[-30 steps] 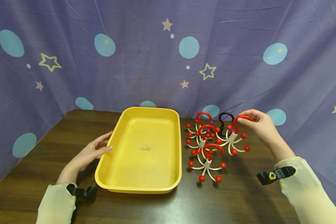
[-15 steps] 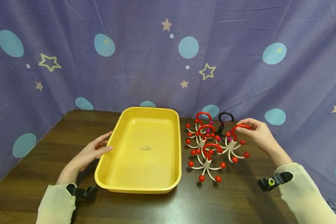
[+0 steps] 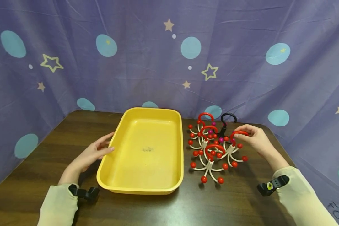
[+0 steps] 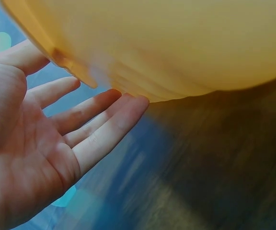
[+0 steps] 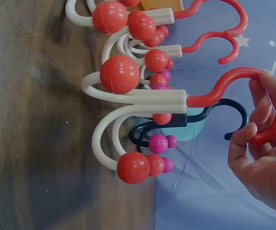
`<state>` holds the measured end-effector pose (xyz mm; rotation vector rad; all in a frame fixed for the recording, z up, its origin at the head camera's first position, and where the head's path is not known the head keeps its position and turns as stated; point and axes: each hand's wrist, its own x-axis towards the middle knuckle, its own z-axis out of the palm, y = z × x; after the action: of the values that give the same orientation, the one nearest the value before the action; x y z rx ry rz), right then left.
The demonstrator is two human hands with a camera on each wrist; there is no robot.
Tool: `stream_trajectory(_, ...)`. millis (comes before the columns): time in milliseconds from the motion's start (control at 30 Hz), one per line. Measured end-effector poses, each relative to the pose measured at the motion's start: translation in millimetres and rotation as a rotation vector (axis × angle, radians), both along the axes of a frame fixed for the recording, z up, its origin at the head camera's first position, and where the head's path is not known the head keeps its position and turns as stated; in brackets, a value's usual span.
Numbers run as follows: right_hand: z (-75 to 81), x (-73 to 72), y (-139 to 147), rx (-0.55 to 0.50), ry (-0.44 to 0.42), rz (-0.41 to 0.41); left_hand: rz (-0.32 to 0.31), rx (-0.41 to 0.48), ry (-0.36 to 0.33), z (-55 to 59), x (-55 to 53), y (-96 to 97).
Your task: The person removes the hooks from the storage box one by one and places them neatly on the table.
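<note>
My right hand (image 3: 254, 139) pinches the red hook of a hanger (image 3: 231, 150) with curved white arms tipped by red balls. In the right wrist view, thumb and fingers close round that hook, and the white stem of the hanger (image 5: 162, 100) is in full sight. A yellow tray (image 3: 139, 191) lies to the left. At its left side my left hand (image 3: 87, 157) has the thumb over the rim and the other fingers outside. The left wrist view has those fingertips (image 4: 138, 103) at the outer wall of the tray (image 4: 200, 52), the thumb tip hidden behind the rim.
Several similar red-hooked hangers stand between tray and right hand, the nearest hanger (image 3: 210, 164) at the front. A black hanger (image 3: 222, 131) with magenta balls stands behind them. A purple curtain (image 3: 147, 69) with stars and blue dots closes off the back of the wooden table (image 3: 214, 207).
My right hand has moved the held hanger down and to the left, nearer me and closer to the other hangers. The left hand and tray have stayed put.
</note>
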<state>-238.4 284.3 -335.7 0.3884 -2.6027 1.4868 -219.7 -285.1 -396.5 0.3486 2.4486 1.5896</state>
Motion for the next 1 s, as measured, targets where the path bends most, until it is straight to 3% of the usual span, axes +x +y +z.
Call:
stream_trajectory(233,-10.0,-0.6,-2.0,0.002,0.020,-0.010,0.006,-0.040,0.004,4.7,1.4,1.7)
stream_trajectory(367,-11.1,-0.4,-4.0,-0.010,0.026,-0.006,0.002,-0.114,0.031,9.7,1.9,1.0)
stream_trajectory(567,-13.5,1.3,-3.9,-0.009,0.046,0.017,-0.066,-0.230,0.063,23.2,-2.7,-0.8)
stream_trajectory(700,-12.1,1.6,-5.8,0.016,0.064,0.046,-0.104,-0.337,0.091,40.4,-6.7,0.8)
stream_trajectory(900,-2.4,2.7,-13.9,0.160,0.097,0.028,-0.076,-0.581,0.190,76.9,-15.1,11.5)
stream_trajectory(1000,6.0,1.3,-19.2,0.246,0.123,-0.019,-0.067,-0.609,0.235,94.4,-22.3,22.6)
